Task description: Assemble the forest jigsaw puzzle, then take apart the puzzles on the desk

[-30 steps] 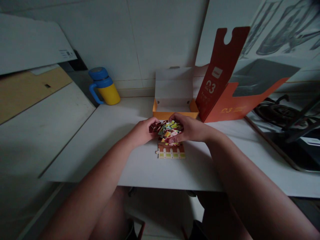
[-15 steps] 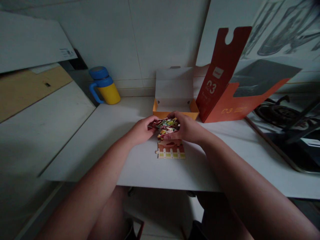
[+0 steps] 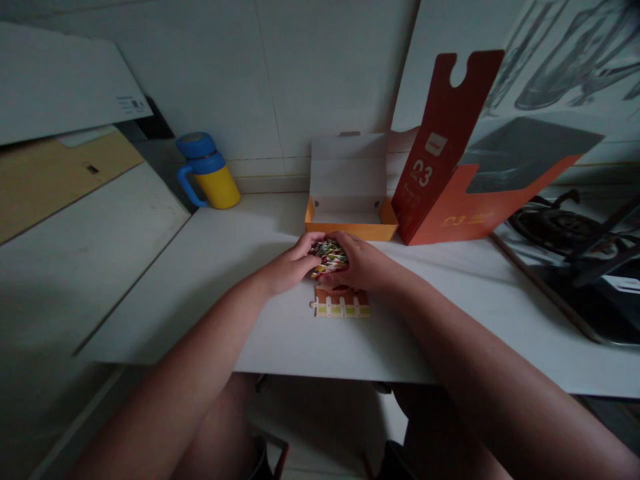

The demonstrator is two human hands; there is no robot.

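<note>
A pile of colourful jigsaw puzzle pieces is squeezed between my two hands over the table. My left hand curls round its left side, with the thumb in front. Round the right side wraps my right hand, its fingers on the far edge and its thumb near the front. Just below the hands, a joined strip of puzzle pieces with a white fence picture lies flat on the table. Its upper edge is partly covered by my right hand.
Behind the hands stands an open orange box with its lid raised. A tall red-orange carton is at its right, near a gas stove. A blue and yellow jug stands at the back left of the white table.
My hands have drawn closer together, pressing the spread puzzle pieces into a tighter pile. More of the right hand's fingers now reach over the far edge.
</note>
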